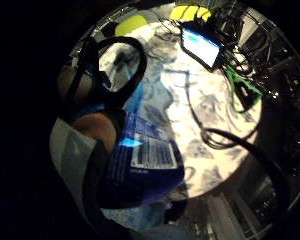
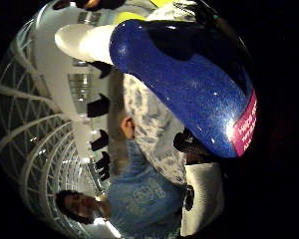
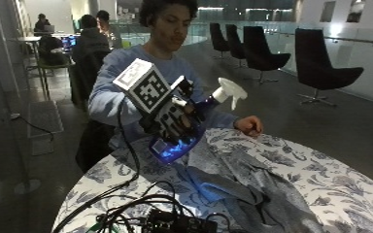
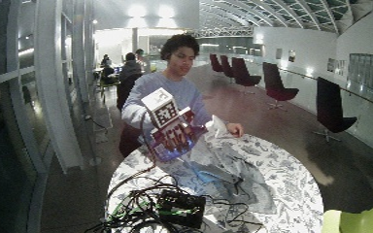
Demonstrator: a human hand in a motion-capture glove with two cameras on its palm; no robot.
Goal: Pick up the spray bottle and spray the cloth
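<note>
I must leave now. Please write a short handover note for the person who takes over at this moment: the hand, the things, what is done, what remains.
Right hand: holds the blue spray bottle lifted above the table, white nozzle up and pointing away from the glove, tilted.
Bare hand: rests on the patterned table at the far edge of the cloth.
Grey cloth: lies crumpled on the table, below and in front of the bottle.
Done: bottle picked up.
Left: aim the nozzle at the cloth and spray. No spray is visible.

A round surface (image 3: 342,194) with a blue floral cover carries tangled black cables (image 3: 128,206) and a dark electronic box (image 4: 181,208); dark lounge chairs (image 3: 322,68) stand well behind
</note>
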